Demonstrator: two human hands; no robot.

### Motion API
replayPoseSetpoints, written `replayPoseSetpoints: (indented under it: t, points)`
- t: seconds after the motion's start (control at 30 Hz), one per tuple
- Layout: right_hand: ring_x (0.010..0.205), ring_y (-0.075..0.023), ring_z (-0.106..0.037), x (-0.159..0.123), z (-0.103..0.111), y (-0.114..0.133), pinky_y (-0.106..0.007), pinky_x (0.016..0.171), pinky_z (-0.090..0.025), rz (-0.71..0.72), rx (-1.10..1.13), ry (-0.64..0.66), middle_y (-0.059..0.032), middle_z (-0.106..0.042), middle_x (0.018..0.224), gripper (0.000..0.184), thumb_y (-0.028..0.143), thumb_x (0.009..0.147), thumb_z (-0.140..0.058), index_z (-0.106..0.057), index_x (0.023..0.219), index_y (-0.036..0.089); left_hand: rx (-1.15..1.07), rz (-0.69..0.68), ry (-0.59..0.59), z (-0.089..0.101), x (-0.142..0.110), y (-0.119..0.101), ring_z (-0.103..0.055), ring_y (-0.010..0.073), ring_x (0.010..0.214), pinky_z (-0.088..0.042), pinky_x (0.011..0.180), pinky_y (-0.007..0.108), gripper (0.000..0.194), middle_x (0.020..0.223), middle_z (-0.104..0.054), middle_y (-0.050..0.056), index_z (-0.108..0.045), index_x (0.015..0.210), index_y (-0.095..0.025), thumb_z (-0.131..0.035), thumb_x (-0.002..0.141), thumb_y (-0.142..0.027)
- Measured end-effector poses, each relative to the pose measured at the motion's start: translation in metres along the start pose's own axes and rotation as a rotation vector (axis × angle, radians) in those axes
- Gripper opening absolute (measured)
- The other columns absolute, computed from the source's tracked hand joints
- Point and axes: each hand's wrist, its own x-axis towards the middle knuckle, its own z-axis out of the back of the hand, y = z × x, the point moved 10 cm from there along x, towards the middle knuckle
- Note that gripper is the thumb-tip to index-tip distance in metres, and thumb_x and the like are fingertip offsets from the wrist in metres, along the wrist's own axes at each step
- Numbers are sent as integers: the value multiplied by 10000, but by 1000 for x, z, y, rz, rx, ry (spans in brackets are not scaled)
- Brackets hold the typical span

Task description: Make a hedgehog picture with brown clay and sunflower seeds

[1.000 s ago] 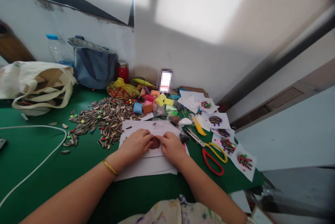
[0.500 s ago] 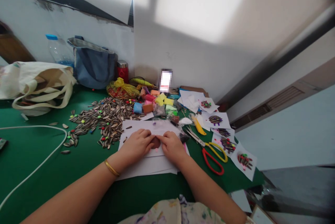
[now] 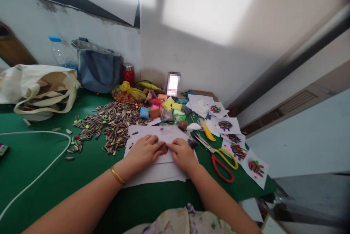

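The green tabletop (image 3: 90, 161) is the work surface. A heap of sunflower seeds (image 3: 115, 121) lies to the left of the grip and beyond it; white paper sheets (image 3: 158, 172) lie under it. Wrapped clay blocks (image 3: 155, 112) sit beyond the hands. Scissors (image 3: 212, 149) with one red and one yellow handle lie to the right, apart from the hands.

The left hand (image 3: 144, 150) and right hand (image 3: 182, 152) stand close together, fingertips nearly meeting at the far edge of a brown disc (image 3: 164, 149), apparently clay, located between them on the paper. The gap is narrow; whether either hand pinches the disc or only presses it cannot be told. A pink dot (image 3: 164, 156) shows at its near edge.

Step in hand, as judged: forming the disc's far edge. The next move calls for light, even fingertip pressure.
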Motion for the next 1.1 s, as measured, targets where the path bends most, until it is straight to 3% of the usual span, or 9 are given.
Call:
replayPoseSetpoints:
  t: [0.37, 0.57, 1.1]
  points:
    - [960, -234, -500, -13, -6, 6, -373, 890, -427, 25, -172, 71, -90, -611, 1008, 452, 94, 826, -559, -666, 1243, 232, -46, -3, -9, 2, 0, -1, -506, 255, 1087, -403, 969, 415, 345, 1127, -587, 71, -588, 1275, -305, -530, 944, -382]
    - [961, -222, -506, -13, 0, 1, -346, 896, -441, 3, -71, 0, -92, -600, 1006, 520, 55, 810, -505, -632, 1293, 200, -22, -9, 12, 1, 0, -2, -507, 258, 1090, -404, 976, 418, 360, 1150, -582, 79, -570, 1292, -291, -538, 940, -360]
    - [945, -233, -488, -11, -6, 4, -376, 876, -428, -5, -140, 40, -85, -571, 986, 562, 65, 800, -536, -617, 1323, 253, -10, -11, -6, 1, 0, -2, -514, 267, 1099, -421, 956, 428, 356, 1154, -594, 82, -575, 1286, -283, -526, 949, -387]
